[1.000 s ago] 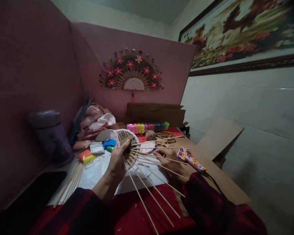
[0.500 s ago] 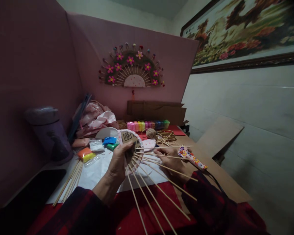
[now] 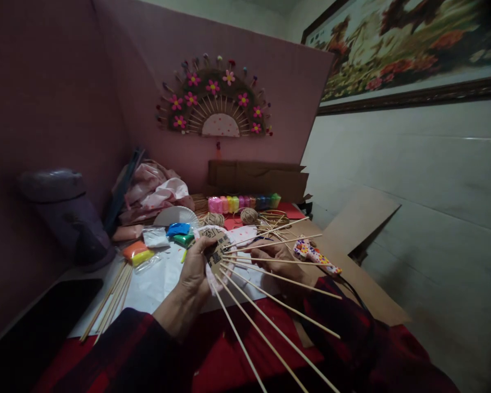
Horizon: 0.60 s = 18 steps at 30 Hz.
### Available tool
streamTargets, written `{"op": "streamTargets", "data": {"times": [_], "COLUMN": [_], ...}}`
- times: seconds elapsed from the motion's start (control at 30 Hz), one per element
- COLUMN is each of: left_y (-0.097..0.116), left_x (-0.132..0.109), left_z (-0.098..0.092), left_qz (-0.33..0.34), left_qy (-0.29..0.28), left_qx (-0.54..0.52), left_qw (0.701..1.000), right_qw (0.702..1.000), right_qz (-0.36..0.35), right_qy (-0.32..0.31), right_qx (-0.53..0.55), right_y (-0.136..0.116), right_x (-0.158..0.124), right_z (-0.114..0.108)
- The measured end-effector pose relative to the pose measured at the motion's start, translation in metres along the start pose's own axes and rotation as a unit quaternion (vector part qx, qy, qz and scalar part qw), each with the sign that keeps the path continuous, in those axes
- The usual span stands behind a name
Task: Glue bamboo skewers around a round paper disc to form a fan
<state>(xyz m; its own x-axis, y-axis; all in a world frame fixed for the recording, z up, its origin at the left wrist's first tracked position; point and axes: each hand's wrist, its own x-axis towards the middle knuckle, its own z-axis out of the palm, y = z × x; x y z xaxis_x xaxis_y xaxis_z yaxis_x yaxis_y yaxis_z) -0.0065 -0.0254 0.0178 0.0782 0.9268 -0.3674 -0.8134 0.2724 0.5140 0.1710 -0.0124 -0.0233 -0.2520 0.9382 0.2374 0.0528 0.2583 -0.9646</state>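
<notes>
My left hand (image 3: pixel 195 263) grips a piece of printed cardboard (image 3: pixel 216 255) edged with pale cloth, thumb on top. Several thin wooden sticks (image 3: pixel 280 303) fan out from the cardboard to the right and toward me. Among the upper sticks is my right hand (image 3: pixel 272 262), its fingers closed around one of them, partly hidden behind others. To its right lies a flower-patterned glue gun (image 3: pixel 317 256) with a black cord. White paper and a piece of dotted cloth (image 3: pixel 243 234) lie under and behind the work.
Clay packets (image 3: pixel 179 229), loose sticks (image 3: pixel 113 300) and a tumbler (image 3: pixel 67 218) are on the left. Behind stand a twine ball (image 3: pixel 249 216), a row of coloured clay (image 3: pixel 243 203) and cardboard strips (image 3: pixel 257 179). A finished flowered fan (image 3: pixel 221 124) hangs on the pink panel.
The cardboard has tilted and lowered, and its fan of sticks has swung, the lower ones shifting right. Both hands stay on the piece. The whole view has shifted slightly.
</notes>
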Motion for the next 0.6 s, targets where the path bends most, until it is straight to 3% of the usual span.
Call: {"op": "streamTargets", "data": {"times": [0.1, 0.2, 0.3, 0.5, 0.6], "left_y": [-0.005, -0.008, -0.009, -0.01, -0.01], "left_x": [0.002, 0.004, 0.006, 0.009, 0.01], "left_z": [-0.001, -0.001, -0.001, 0.0, 0.0], "left_qz": [0.006, 0.004, -0.003, -0.011, -0.019], "left_qy": [-0.02, -0.034, -0.038, -0.003, -0.019], "left_qx": [0.029, 0.046, 0.054, 0.067, 0.066], "left_qw": [0.999, 0.998, 0.998, 0.998, 0.997], "right_qw": [0.995, 0.989, 0.991, 0.998, 1.0], "right_qz": [0.062, 0.092, 0.056, 0.01, -0.003], "right_qy": [-0.001, -0.043, -0.06, -0.034, -0.013], "right_qx": [0.074, 0.105, 0.102, 0.048, 0.019], "right_y": [-0.01, -0.016, -0.017, -0.018, -0.017], "right_x": [-0.003, -0.005, -0.006, -0.009, -0.011], "right_z": [0.004, 0.005, 0.003, -0.004, -0.005]}}
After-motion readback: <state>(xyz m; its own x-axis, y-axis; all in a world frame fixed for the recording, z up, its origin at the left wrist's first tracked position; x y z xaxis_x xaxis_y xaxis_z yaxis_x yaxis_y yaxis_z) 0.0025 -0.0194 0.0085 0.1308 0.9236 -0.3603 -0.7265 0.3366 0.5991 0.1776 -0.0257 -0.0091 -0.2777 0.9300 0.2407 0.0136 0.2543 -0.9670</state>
